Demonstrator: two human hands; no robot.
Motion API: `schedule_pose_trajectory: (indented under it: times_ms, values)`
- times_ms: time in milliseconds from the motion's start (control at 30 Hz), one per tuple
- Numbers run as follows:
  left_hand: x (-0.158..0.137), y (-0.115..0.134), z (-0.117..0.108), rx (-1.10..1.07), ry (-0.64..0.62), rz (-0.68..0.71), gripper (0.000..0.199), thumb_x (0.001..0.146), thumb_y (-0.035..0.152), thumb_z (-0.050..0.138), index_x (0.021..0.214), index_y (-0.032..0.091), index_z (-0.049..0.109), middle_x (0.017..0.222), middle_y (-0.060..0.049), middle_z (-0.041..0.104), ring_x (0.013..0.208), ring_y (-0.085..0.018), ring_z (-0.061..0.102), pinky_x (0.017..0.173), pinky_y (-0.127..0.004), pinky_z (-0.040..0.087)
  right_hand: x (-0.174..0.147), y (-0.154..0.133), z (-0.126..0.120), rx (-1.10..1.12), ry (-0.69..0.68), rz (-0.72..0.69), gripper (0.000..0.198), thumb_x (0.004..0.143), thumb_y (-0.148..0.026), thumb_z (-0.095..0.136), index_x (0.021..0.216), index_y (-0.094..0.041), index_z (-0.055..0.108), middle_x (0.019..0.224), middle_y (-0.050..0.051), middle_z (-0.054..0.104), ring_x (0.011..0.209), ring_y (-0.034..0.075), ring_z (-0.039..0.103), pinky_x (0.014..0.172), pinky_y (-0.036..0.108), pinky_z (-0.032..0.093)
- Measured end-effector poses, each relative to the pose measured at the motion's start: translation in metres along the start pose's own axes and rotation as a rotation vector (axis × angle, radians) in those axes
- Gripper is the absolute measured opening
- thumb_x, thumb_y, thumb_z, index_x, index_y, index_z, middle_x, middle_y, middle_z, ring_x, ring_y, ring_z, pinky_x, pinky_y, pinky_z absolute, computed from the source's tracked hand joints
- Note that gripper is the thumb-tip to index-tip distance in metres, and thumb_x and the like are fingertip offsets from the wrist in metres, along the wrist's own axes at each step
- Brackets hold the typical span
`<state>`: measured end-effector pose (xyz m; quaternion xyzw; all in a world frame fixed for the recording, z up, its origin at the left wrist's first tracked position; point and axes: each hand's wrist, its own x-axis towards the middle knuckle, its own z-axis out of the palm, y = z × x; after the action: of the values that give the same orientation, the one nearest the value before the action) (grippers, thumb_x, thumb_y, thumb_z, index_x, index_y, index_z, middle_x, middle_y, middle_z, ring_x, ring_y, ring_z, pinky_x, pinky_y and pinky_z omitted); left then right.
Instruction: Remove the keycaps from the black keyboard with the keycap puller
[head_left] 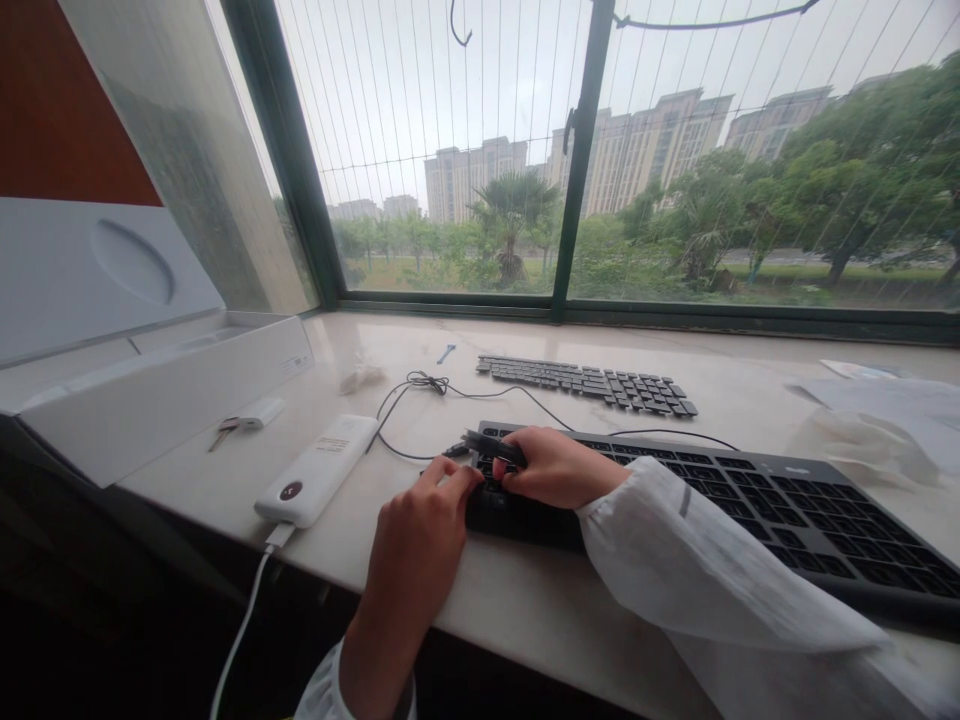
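Observation:
A black keyboard without its keycaps lies along the counter's front edge. At its left end, my right hand is closed around a short dark object, brush-like in outline, though its kind is unclear. My left hand is beside it, thumb and fingers pressed together at the keyboard's left edge; anything between them is hidden. Behind the keyboard, the loose black keycaps are laid out in rows. A black cable loops left of the keyboard, its plug close to my left fingertips.
A white power bank with a white cable lies to the left. Behind it are a small white item with metal prongs and an open white box. A blue tool lies near the window; crumpled plastic is at right.

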<state>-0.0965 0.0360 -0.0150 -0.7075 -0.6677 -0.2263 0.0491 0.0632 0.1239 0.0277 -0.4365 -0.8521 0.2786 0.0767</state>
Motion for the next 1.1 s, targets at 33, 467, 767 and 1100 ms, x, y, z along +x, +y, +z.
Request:
schedule_pose_trajectory:
  times_ms: [33,467,767,1100]
  values:
    - [0.0,0.0,0.0,0.002,0.001,-0.001,0.022,0.095,0.026,0.043,0.103,0.034,0.062,0.101,0.003,0.063,0.07,-0.013,0.063,0.056,-0.024,0.035,0.0,0.0,0.0,0.008,-0.006,0.008,0.012,0.072,-0.027,0.053,0.072,-0.017,0.059,0.063,0.0,0.055,0.061,0.012,0.047,0.053,0.022,0.032]
    - [0.001,0.002,0.0,0.032,-0.018,-0.003,0.025,0.095,0.027,0.042,0.105,0.034,0.063,0.103,0.001,0.062,0.072,-0.012,0.062,0.058,-0.024,0.036,0.0,-0.004,0.003,0.084,0.033,0.145,0.006,0.067,-0.022,0.059,0.071,-0.017,0.057,0.068,0.001,0.059,0.066,0.014,0.05,0.057,0.023,0.033]
    - [0.0,0.002,-0.002,0.003,-0.017,-0.002,0.025,0.096,0.027,0.039,0.103,0.034,0.062,0.103,0.002,0.064,0.073,-0.014,0.063,0.058,-0.024,0.035,0.001,-0.005,0.005,0.114,-0.014,0.154,0.007,0.068,-0.017,0.055,0.074,-0.016,0.057,0.072,0.002,0.06,0.069,0.015,0.052,0.059,0.024,0.035]
    - [0.001,0.001,-0.001,0.007,-0.016,-0.008,0.024,0.094,0.026,0.042,0.104,0.035,0.062,0.104,0.003,0.063,0.071,-0.013,0.063,0.059,-0.025,0.036,0.008,0.012,0.0,0.235,-0.077,0.066,0.008,0.062,-0.018,0.055,0.07,-0.017,0.056,0.06,-0.003,0.053,0.059,0.011,0.048,0.054,0.023,0.033]
